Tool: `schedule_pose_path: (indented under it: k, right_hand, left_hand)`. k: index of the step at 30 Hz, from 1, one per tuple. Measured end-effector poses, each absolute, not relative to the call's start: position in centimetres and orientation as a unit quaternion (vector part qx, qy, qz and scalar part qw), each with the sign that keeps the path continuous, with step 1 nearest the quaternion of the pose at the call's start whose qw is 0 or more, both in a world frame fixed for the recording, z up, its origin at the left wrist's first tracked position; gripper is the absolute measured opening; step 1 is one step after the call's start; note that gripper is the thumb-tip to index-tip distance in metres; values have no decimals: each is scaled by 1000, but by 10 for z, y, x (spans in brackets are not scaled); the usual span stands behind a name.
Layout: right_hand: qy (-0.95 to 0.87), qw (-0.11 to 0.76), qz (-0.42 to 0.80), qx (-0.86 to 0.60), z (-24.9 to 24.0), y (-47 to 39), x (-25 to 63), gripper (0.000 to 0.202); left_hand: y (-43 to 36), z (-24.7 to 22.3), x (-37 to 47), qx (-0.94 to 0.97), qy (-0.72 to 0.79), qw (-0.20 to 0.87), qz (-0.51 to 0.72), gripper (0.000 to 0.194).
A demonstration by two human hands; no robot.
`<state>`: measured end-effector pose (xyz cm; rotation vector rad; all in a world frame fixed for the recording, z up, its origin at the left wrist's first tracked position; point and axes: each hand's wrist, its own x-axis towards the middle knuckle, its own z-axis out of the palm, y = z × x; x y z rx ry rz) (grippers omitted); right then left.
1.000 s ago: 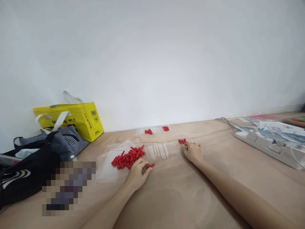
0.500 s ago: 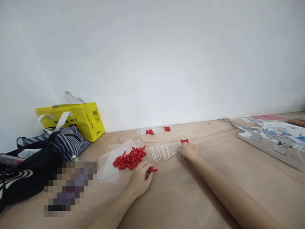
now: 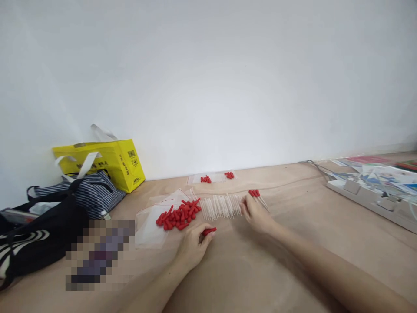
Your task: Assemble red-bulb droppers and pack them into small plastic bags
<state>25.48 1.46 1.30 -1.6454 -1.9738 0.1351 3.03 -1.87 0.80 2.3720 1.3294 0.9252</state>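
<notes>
L hand (image 3: pixel 194 245): grip narrow, pinching 1 red cap (image 3: pixel 210 231). R hand (image 3: pixel 256 216) at R end of white stick row (image 3: pixel 221 206), blocking part; can't tell if grip holds any. Row too tight to count. Just past R hand: 3 red-tipped sticks (image 3: pixel 254 193). Beside L hand: 1 red pile (image 3: pixel 178 215), uncountable, on clear bags (image 3: pixel 150 228). Back of tabletop (image 3: pixel 234 269): 2 red clusters (image 3: pixel 206 179). Far L: 1 yellow bag (image 3: pixel 130 167), 1 striped bag (image 3: pixel 96 198), 1 blk bag (image 3: pixel 48 230). Far R: pwr strip (image 3: pixel 368 205).

Left hand (image 3: pixel 194 243): holding red cap (image 3: pixel 209 231)
Right hand (image 3: pixel 256 214): at right end of white stick row (image 3: pixel 221 206)
Red-capped sticks (image 3: pixel 254 193): three
</notes>
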Motion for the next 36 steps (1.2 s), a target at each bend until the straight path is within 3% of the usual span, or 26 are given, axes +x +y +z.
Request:
schedule_pose_path:
  k: [3,5,36]
  right_hand:
    - [-773,399,106,-481,-3,-12,247,15]
    - [-785,419,133,-436,-10,-24,241,15]
    - [-797,355,174,-457,-7,-43,224,18]
  left_hand:
    - [-23,7,35,804,463,171,331,20]
    - [-26,7,37,801,462,177,338,22]
    - [-26,5,40,775,446,255,369,20]
